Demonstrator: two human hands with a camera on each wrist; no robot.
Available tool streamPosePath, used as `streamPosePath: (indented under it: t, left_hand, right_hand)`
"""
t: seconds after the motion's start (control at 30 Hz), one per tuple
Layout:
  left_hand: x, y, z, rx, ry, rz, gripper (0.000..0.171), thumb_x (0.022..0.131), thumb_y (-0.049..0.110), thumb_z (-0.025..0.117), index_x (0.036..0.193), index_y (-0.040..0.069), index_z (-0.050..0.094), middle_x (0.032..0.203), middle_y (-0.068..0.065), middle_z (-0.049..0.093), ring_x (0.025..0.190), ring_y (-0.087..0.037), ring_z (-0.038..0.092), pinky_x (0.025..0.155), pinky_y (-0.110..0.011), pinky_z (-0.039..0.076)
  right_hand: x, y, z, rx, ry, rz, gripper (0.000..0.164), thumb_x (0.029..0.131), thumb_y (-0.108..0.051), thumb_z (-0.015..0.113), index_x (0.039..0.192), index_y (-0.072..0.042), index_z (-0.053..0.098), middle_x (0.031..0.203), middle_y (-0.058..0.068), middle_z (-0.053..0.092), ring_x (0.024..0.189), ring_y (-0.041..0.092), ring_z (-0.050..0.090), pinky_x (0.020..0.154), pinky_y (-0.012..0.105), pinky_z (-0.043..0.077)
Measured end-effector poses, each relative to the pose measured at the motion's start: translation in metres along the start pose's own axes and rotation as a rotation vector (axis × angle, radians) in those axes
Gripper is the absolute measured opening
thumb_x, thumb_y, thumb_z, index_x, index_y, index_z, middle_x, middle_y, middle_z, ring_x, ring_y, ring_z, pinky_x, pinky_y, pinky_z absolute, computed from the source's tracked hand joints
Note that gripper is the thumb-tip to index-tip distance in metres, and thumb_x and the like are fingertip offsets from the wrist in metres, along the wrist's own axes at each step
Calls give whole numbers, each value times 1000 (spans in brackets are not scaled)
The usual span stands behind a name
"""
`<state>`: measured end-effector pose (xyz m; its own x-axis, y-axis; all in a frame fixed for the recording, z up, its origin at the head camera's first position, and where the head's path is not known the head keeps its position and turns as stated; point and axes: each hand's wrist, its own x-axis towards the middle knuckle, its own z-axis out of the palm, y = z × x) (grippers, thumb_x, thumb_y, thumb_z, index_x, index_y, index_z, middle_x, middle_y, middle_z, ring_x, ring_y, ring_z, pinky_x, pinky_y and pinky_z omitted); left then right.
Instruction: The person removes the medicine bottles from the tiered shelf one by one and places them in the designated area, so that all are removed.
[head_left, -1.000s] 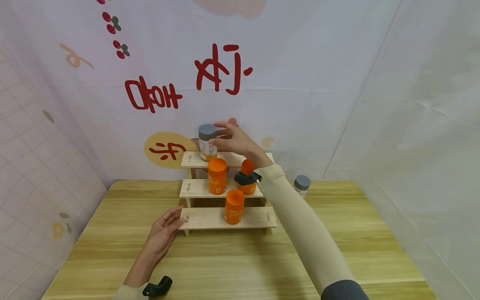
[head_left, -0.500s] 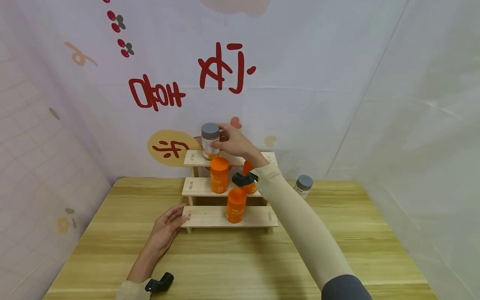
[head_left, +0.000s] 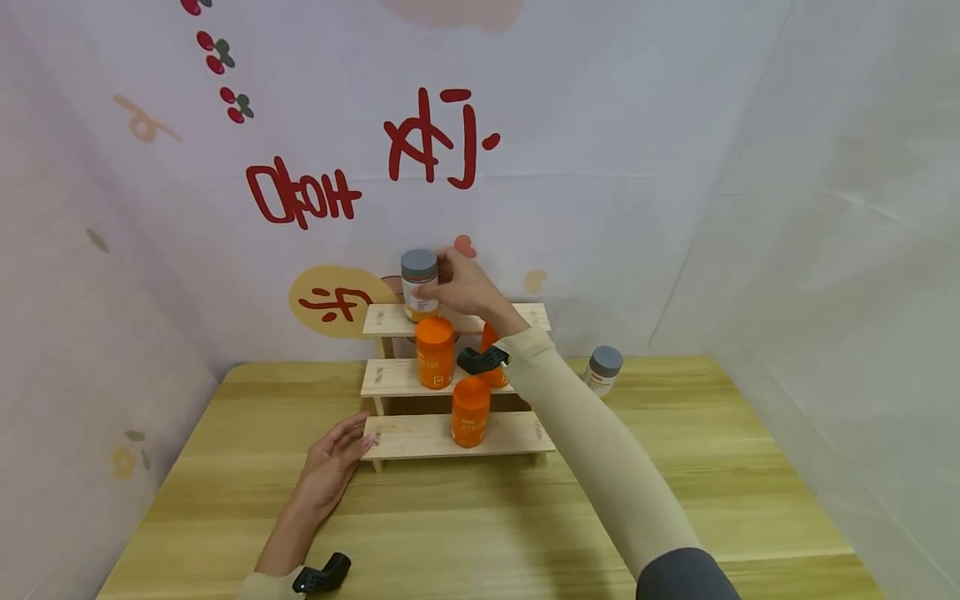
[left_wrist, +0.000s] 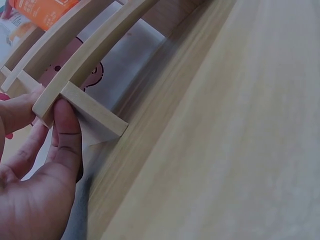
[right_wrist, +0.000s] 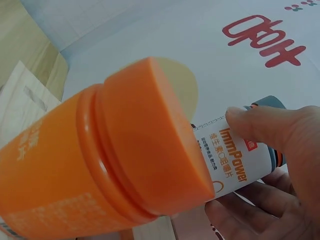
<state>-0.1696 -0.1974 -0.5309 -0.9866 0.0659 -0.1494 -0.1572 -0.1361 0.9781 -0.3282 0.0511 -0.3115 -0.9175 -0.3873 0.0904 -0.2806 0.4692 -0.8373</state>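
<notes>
On the top board of the three-step wooden rack point(head_left: 412, 436), a white bottle with a grey cap point(head_left: 419, 287) stands upright near the left end. My right hand point(head_left: 467, 287) grips it from the right. In the right wrist view, the thumb presses the bottle's printed label point(right_wrist: 227, 162) and the fingers lie on its other side. My left hand point(head_left: 330, 467) pinches the left end of the lowest board point(left_wrist: 47, 102) between thumb and fingers. Orange bottles point(head_left: 435, 354) stand on the two lower steps; my right wrist partly covers one of them.
Another grey-capped white bottle point(head_left: 603, 371) stands on the wood-grain table point(head_left: 450, 533), right of the rack and partly behind my right sleeve. Behind the rack hangs a white printed cloth point(head_left: 600, 150). In the right wrist view, a large orange bottle point(right_wrist: 150, 145) blocks part of the scene.
My right hand's fingers have drawn in around the grey-capped bottle, which has shifted very slightly right on the top board. The left hand stays at the rack.
</notes>
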Motion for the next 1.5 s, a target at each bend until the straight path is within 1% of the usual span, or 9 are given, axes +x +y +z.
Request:
streamPosePath:
  t: [0.33, 0.57, 0.77, 0.93, 1.03, 1.17, 1.27, 1.4, 1.5]
  left_hand:
    - [-2, -4, 10, -34, 24, -23, 62, 99, 12, 68, 155, 6, 41, 124, 3, 55, 109, -5, 59, 89, -18, 53]
    - [-2, -1, 6, -6, 27, -35, 61, 100, 14, 68, 155, 7, 42, 124, 4, 55, 109, -5, 58, 87, -19, 52]
    - [-2, 3, 1, 9, 19, -19, 63, 100, 15, 69, 155, 6, 41, 122, 5, 57, 107, -4, 60, 87, -19, 52]
    - [-1, 0, 3, -40, 12, 0, 63, 99, 11, 69, 155, 2, 41, 117, 6, 58, 101, -4, 61, 83, -18, 53]
    - [-1, -4, 6, -58, 14, -1, 62, 99, 10, 68, 154, 2, 41, 116, 6, 58, 99, -3, 61, 82, -18, 53]
    - [-2, -8, 11, -59, 7, -19, 63, 100, 13, 68, 155, 5, 41, 118, 6, 58, 99, -3, 60, 81, -17, 51]
    - [-1, -8, 11, -48, 15, -25, 62, 99, 13, 69, 155, 7, 42, 120, 5, 58, 100, -4, 59, 80, -18, 51]
    - [1, -4, 8, -27, 22, -30, 60, 100, 13, 68, 154, 8, 44, 121, 4, 57, 101, -4, 60, 82, -18, 51]
    - [1, -1, 4, -14, 22, -31, 61, 100, 13, 68, 155, 7, 42, 119, 4, 56, 100, -4, 60, 82, -17, 52]
  right_hand:
    - [-5, 3, -4, -5, 43, -11, 59, 91, -26, 80, 138, -8, 49, 132, 11, 67, 122, 25, 63, 107, 39, 50]
    - [-8, 4, -8, -23, 88, 24, 65, 91, -30, 79, 141, -8, 44, 137, 11, 65, 124, 26, 61, 110, 40, 48]
    - [-12, -2, -15, 57, 117, 10, 65, 91, -31, 79, 141, -9, 44, 137, 12, 65, 123, 25, 63, 99, 41, 56]
    - [-23, -4, -25, 53, 164, -16, 69, 89, -34, 80, 145, -13, 45, 136, 7, 66, 124, 20, 62, 99, 40, 55]
    - [-32, -3, -33, 34, 184, -23, 65, 89, -35, 80, 142, -14, 48, 134, 5, 67, 121, 20, 63, 99, 41, 54]
    - [-45, 0, -44, -5, 224, -35, 61, 89, -35, 80, 139, -15, 50, 131, 4, 69, 118, 20, 63, 101, 44, 51]
    - [-52, 4, -53, 2, 245, -48, 62, 90, -35, 80, 140, -15, 50, 131, 4, 69, 119, 21, 63, 103, 46, 50]
    - [-61, 11, -62, 26, 265, -65, 63, 90, -35, 80, 141, -15, 49, 132, 5, 69, 121, 22, 63, 103, 47, 49]
    - [-66, 15, -65, 40, 282, -67, 63, 90, -34, 80, 142, -15, 49, 132, 6, 69, 121, 23, 62, 103, 47, 49]
